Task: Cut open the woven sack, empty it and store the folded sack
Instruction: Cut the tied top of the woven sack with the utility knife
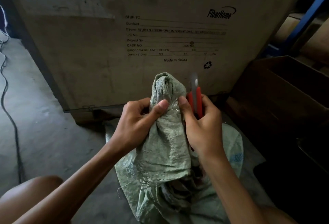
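Note:
A pale green woven sack (165, 149) lies on the concrete floor in front of me, its bunched neck pulled upright at the middle of the view. My left hand (138, 118) pinches the neck from the left, thumb pressed on the fabric. My right hand (201, 122) grips a red utility knife (195, 99) with its blade pointing up, and its thumb also touches the sack's neck. Lower down, the sack gapes and dark contents show inside.
A large cardboard crate (142, 37) printed with shipping text stands right behind the sack. An open dark cardboard box (277, 90) sits at the right. A black cable (8, 110) runs along the floor at the left. My knee (30, 193) shows at the lower left.

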The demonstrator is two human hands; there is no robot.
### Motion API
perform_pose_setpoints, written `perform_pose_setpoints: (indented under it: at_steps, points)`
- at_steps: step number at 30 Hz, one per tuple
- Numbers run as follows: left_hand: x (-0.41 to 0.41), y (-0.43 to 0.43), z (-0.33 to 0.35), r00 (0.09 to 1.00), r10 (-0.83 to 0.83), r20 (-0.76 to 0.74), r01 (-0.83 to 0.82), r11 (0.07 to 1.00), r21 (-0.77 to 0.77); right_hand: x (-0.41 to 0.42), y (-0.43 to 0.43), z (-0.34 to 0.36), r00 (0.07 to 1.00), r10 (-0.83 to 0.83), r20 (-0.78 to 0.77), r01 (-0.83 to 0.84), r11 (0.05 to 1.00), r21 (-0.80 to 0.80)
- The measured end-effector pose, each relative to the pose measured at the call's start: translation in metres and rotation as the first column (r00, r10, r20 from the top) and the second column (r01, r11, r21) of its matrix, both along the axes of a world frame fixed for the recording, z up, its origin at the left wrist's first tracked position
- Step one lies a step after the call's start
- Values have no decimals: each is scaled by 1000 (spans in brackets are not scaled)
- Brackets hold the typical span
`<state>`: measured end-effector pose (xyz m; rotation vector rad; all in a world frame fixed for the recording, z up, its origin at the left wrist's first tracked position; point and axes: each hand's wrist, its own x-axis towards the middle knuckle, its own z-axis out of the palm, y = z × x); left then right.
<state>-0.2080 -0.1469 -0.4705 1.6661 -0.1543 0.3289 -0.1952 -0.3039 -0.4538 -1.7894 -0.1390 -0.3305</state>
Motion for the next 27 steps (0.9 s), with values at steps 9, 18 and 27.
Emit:
perform_pose_setpoints:
  at_steps: [9,18,27]
  points:
    - [-1,3,-4,994,-54,-96,38,987,-159,12,4,-12,1000,2,0,-2,998,55]
    - [7,13,2,931,-265,-250,150,904,-401,27,-9,-3,986,104,-130,-78,978,194]
    - [13,12,6,915,-27,-403,-151,902,-405,12,-7,-1,995,-96,1,96,993,-73]
